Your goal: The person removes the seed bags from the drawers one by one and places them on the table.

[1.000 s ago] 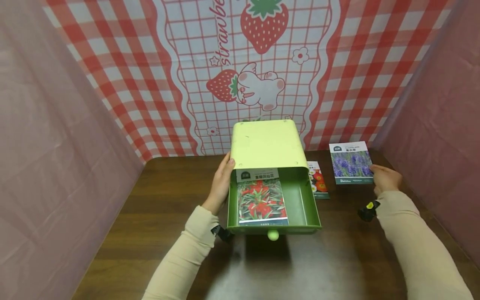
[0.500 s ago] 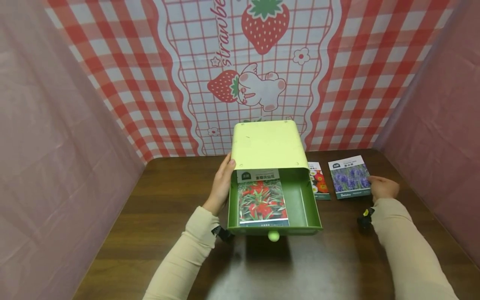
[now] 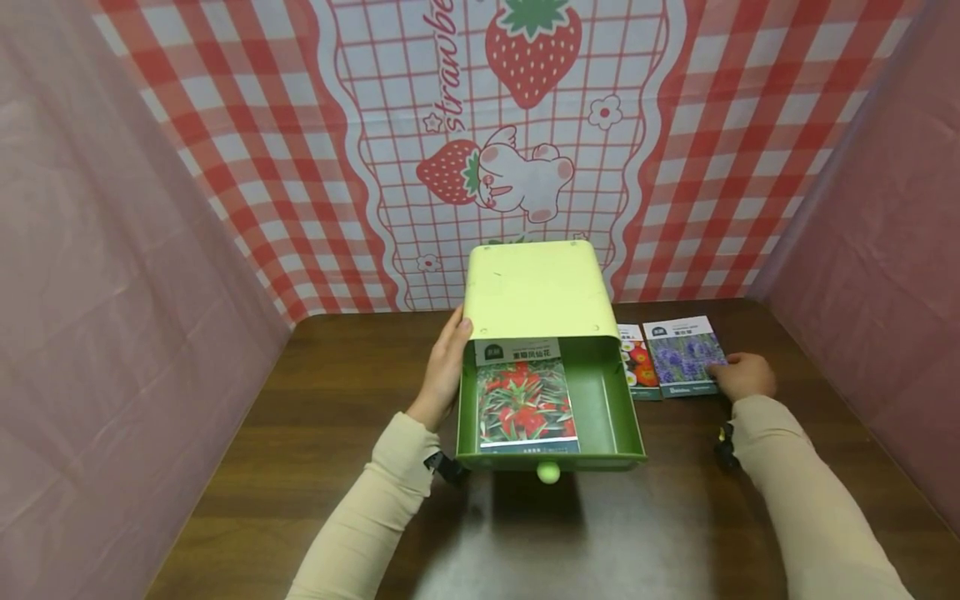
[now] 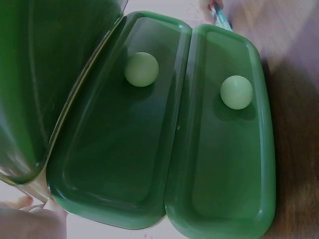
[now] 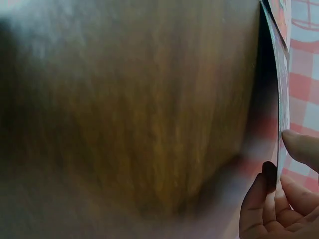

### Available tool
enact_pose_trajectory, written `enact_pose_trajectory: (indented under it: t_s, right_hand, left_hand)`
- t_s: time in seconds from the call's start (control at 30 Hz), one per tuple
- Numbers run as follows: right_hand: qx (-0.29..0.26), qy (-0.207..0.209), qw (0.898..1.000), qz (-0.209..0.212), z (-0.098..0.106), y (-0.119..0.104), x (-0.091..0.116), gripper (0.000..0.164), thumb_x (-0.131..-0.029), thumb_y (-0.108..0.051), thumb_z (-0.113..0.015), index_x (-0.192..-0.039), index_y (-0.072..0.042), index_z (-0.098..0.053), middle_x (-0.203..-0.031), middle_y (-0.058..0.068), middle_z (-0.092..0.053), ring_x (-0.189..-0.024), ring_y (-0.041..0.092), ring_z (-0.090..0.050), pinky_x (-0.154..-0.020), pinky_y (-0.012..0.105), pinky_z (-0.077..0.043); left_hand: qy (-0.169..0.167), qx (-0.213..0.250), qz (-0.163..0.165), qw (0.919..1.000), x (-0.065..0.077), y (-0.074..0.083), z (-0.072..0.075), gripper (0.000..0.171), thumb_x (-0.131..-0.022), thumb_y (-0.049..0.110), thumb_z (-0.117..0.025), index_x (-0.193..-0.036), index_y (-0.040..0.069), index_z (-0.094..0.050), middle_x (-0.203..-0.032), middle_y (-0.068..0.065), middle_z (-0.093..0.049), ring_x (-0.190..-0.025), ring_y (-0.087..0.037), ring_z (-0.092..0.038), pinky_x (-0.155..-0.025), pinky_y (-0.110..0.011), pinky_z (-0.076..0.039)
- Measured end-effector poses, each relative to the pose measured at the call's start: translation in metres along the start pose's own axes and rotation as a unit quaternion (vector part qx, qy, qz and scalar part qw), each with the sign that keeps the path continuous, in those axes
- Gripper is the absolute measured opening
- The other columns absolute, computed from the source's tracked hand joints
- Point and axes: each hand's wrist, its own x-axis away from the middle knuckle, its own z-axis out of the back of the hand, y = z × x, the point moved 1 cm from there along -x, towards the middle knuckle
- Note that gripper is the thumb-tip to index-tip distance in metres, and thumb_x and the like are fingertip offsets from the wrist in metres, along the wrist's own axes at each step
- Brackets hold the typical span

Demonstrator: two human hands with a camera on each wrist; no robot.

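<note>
Currently, a lavender packet (image 3: 681,357) is pinched by the nearer right hand (image 3: 746,377), right of the cabinet (image 3: 536,287).
It is held leftward of the clamped fingers (image 5: 256,199), long axis toward the checked cloth (image 3: 247,167); a poppy packet (image 3: 642,363) is seen between it and the cabinet. The cabinet's left wall is pressed by the left hand (image 3: 442,367), fingers straight. Beneath the cabinet, a wooden surface (image 3: 330,400) is spread.

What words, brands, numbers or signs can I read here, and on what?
"strawbe": sideways on the backdrop cloth, cut off at the top.
"重瓣凤仙花", apparently: red-flower packet in the drawer.
"薰衣草", probably: purple-flower packet.
Too small or blurred: the logos and other print on these packets, and the lettering on the partly hidden third packet.
</note>
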Motion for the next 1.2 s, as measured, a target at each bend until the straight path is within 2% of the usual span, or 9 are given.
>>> enact_pose_trajectory:
  t_s: [0.23, 0.53, 0.87, 1.0, 1.2]
  right_hand:
    - [0.027, -0.022, 0.999, 0.030, -0.006, -0.001, 0.002, 0.057, -0.092, -0.031, -0.058, -0.126, 0.014, -0.052, -0.127, 0.037, -0.053, -0.110, 0.056, -0.051, -0.089, 0.060, -0.043]
    - [0.055, -0.032, 0.997, 0.038, -0.006, -0.004, 0.005, 0.057, -0.093, -0.030, -0.057, -0.126, 0.017, -0.052, -0.127, 0.038, -0.052, -0.110, 0.056, -0.051, -0.089, 0.061, -0.045]
    - [0.068, -0.009, 0.995, 0.066, -0.010, -0.003, 0.001, 0.054, -0.092, -0.027, -0.057, -0.120, 0.018, -0.056, -0.122, 0.039, -0.056, -0.106, 0.055, -0.055, -0.088, 0.061, -0.046]
    - [0.032, 0.020, 0.997, 0.073, -0.008, -0.014, 0.002, 0.052, -0.095, -0.029, -0.053, -0.122, 0.015, -0.056, -0.122, 0.038, -0.057, -0.108, 0.054, -0.054, -0.088, 0.061, -0.045]
    - [-0.048, 0.058, 0.994, 0.076, 0.004, -0.051, 0.011, 0.056, -0.101, -0.038, -0.040, -0.127, 0.007, -0.058, -0.121, 0.030, -0.061, -0.106, 0.044, -0.057, -0.086, 0.054, -0.046]
  left_hand:
    - [0.002, -0.004, -0.003, 1.0000, 0.000, 0.000, 0.000, 0.060, -0.101, 0.053, -0.041, -0.155, 0.031, -0.026, -0.159, 0.002, -0.030, -0.140, -0.024, -0.038, -0.115, -0.048, -0.033]
    - [0.003, -0.006, -0.004, 1.0000, 0.000, 0.000, 0.000, 0.059, -0.101, 0.053, -0.041, -0.155, 0.032, -0.027, -0.159, 0.002, -0.031, -0.140, -0.024, -0.038, -0.116, -0.048, -0.033]
    - [0.003, -0.014, -0.004, 0.9999, 0.000, 0.000, 0.000, 0.060, -0.101, 0.054, -0.041, -0.155, 0.031, -0.027, -0.161, 0.002, -0.028, -0.144, -0.024, -0.032, -0.118, -0.050, -0.028]
    - [0.002, -0.011, -0.007, 0.9999, -0.001, 0.000, 0.000, 0.060, -0.101, 0.052, -0.041, -0.155, 0.030, -0.027, -0.161, 0.000, -0.027, -0.144, -0.024, -0.031, -0.118, -0.050, -0.027]
    - [-0.003, -0.004, -0.010, 0.9999, -0.001, 0.000, 0.000, 0.062, -0.102, 0.051, -0.041, -0.156, 0.026, -0.025, -0.161, -0.001, -0.027, -0.144, -0.025, -0.032, -0.118, -0.050, -0.028]
